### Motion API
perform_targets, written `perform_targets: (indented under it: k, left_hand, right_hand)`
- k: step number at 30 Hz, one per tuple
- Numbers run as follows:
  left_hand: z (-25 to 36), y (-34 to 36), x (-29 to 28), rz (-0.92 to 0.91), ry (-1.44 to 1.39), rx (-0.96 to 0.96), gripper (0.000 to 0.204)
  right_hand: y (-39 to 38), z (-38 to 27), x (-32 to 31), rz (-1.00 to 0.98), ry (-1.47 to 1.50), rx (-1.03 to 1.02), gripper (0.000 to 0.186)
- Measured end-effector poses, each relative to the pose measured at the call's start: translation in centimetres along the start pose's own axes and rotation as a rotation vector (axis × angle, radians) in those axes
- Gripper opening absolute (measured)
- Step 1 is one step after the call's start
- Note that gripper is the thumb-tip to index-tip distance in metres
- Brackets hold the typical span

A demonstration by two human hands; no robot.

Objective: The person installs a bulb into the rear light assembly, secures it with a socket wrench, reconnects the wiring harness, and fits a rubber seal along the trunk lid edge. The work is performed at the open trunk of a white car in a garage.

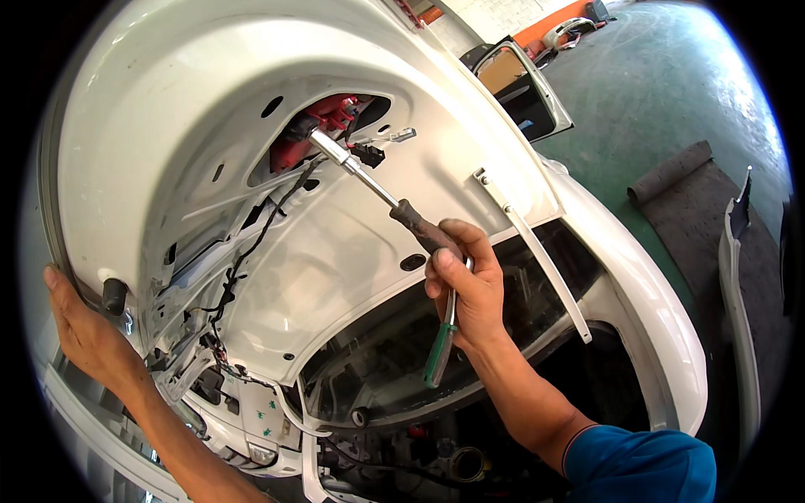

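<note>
My right hand point(470, 272) grips the dark handle of a nut driver point(369, 176). Its silver socket reaches into an opening in the white trunk lid point(335, 226), against the back of a red tail light point(340, 109). A screwdriver with a green handle point(438, 356) hangs down through the same hand, its shaft between palm and fingers. At the far left, my left hand point(88, 335) lies with fingers stretched along the lid's rim, beside a black rubber stopper point(115, 295). A black wiring harness point(251, 243) runs down the lid, and a loose black connector point(367, 155) hangs close to the socket.
Below the lid is the car's rear window point(402, 352). A pale hinge arm point(537, 243) slants down at the right. A detached car door point(524, 88) stands farther back, and a dark mat point(696, 201) and a long trim piece point(738, 293) lie on the green floor point(671, 84).
</note>
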State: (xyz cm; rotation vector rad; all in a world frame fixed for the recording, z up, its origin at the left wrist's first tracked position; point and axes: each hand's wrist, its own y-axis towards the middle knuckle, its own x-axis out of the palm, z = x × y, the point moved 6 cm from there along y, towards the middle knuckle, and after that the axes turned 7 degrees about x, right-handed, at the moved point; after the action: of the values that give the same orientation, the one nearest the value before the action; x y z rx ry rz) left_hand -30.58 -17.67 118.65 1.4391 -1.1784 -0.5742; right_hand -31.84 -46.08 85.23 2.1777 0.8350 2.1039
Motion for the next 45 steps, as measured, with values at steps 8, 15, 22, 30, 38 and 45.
perform_targets:
  k: [8, 15, 22, 30, 38, 45]
  left_hand:
    - [0.1, 0.0, 0.0, -0.002, -0.014, 0.013, 0.071]
    - [0.1, -0.2, -0.1, 0.001, 0.017, -0.009, 0.072]
    - [0.3, -0.2, -0.1, -0.005, 0.031, 0.001, 0.071]
    - [0.2, -0.1, -0.2, -0.003, 0.035, 0.021, 0.07]
    - [-0.2, -0.1, -0.2, 0.0, 0.008, 0.027, 0.07]
    - [-0.7, -0.1, -0.2, -0.003, 0.007, -0.021, 0.067]
  right_hand:
    - [0.2, -0.2, 0.3, 0.022, 0.058, 0.021, 0.041]
    - [0.3, 0.8, -0.2, -0.154, 0.029, 0.224, 0.04]
    - [0.4, 0.1, -0.3, -0.04, -0.003, 0.127, 0.032]
    - [0.3, -0.3, 0.4, -0.038, 0.083, 0.113, 0.044]
    - [0.3, 0.4, 0.1, -0.153, 0.106, 0.168, 0.042]
    - [0.6, 0.2, 0.1, -0.11, 0.059, 0.211, 0.033]
